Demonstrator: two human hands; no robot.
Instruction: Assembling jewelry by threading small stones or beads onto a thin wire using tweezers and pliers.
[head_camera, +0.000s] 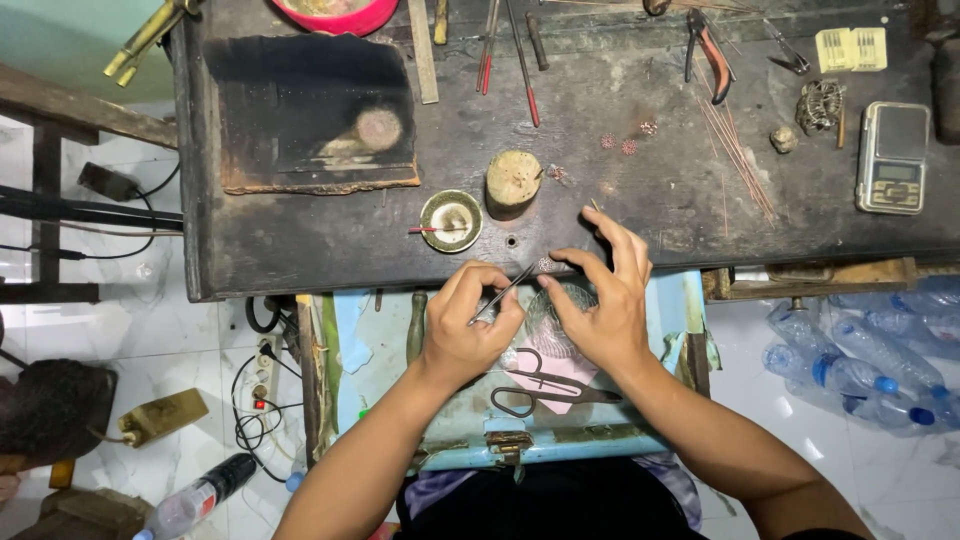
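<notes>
Near the middle of the frame, at the front edge of the dark tabletop (300, 260), a small filigree piece (545, 265) of thin wire is being worked. It lies just between the two hands, and it is too small for its exact shape to be told.

The left hand (468, 325) is closed around thin metal tweezers (503, 294), held like a pen, with the tips directed up and to the right toward the piece. The right hand (600, 300) is half open; its thumb and first finger are brought together beside the piece, and the other fingers are spread over the tabletop edge. Whether the piece is really pinched by these fingers cannot be told.

The piece is judged to be very light, thin and easily bent, so it is probably best taken at its outer rim, with the tweezers and with little pressure. A hard grip could deform the wire.

Below the hands, scissors (540, 390) are lying in a light blue drawer (560, 445). A short wooden block (512, 183) and a small round dish (451, 220) are standing above the hands.
</notes>
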